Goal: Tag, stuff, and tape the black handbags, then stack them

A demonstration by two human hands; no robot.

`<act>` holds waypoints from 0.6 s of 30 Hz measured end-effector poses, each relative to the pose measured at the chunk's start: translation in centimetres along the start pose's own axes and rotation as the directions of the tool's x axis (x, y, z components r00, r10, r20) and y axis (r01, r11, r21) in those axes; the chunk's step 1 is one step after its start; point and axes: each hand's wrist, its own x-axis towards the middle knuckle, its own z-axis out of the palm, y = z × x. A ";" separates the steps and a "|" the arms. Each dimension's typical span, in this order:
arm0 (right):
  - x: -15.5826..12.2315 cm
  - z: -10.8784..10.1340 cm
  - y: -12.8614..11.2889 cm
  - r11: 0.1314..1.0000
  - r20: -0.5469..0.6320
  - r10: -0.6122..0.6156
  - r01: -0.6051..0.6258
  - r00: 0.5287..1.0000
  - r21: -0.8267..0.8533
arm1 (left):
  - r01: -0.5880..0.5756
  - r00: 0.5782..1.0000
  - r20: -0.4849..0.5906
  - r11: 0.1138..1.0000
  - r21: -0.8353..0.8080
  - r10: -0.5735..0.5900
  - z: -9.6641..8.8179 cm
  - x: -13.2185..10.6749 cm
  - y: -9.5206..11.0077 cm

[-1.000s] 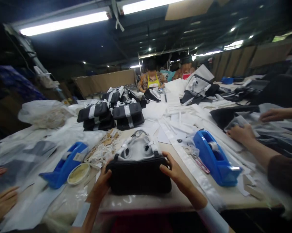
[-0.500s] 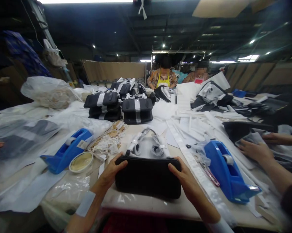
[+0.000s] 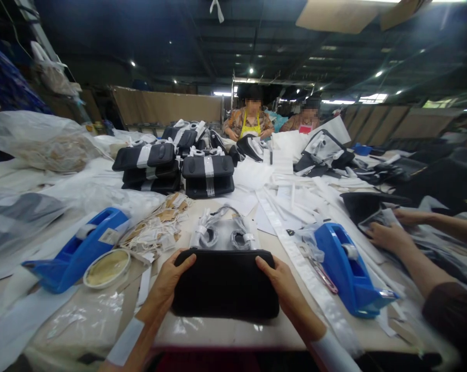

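Observation:
A black handbag (image 3: 225, 285) is held level above the near part of the table, its long plain side toward me. My left hand (image 3: 176, 274) grips its left end, thumb on the front face and fingers behind. At the right end my right hand (image 3: 274, 276) has the same grip, its fingers hidden behind the bag. The bag's handles (image 3: 241, 235), wrapped in clear plastic and white padding, stick up beyond its top edge over a pale sheet. White patches cover both of my wrists.
Blue tape dispensers stand at left (image 3: 80, 248) and right (image 3: 351, 268). Near the left one are a round dish (image 3: 107, 267) and a heap of tags (image 3: 159, 230). Finished-looking black bags (image 3: 208, 173) are stacked behind. A co-worker's hands (image 3: 388, 230) handle plastic-covered material at right.
My view has turned slightly right, so most things sit further left. Both hands keep hold of the handbag, which shows its front face a little more upright. The co-worker's hands at right have shifted slightly.

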 end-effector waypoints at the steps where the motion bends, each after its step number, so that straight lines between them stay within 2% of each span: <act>1: 0.2 0.0 0.1 1.000 -0.014 0.007 -0.007 1.000 -0.003 | 0.009 1.000 -0.005 1.000 -0.004 -0.009 0.1 0.0 0.0; 4: 0.7 0.0 0.5 0.999 -0.036 0.034 -0.036 0.999 -0.034 | 0.033 0.999 -0.009 0.999 -0.006 -0.033 0.3 0.1 0.0; 7: 1.0 0.0 0.5 0.994 -0.042 0.036 -0.040 0.998 -0.101 | 0.010 1.000 -0.025 1.000 0.026 -0.010 0.5 0.3 0.0; 11: 1.0 0.0 0.3 0.950 -0.059 -0.042 0.021 0.997 -0.311 | -0.074 0.994 -0.076 0.989 0.125 0.084 0.7 0.4 -0.3; 14: 1.1 -0.7 0.9 0.882 -0.083 -0.061 0.014 0.995 -0.470 | -0.129 0.985 -0.090 0.978 0.163 0.145 0.7 0.2 -0.7; 18: 3.0 -1.6 2.8 0.849 -0.057 -0.097 0.052 0.994 -0.525 | -0.195 0.961 -0.136 0.938 0.286 0.241 0.5 0.6 -1.6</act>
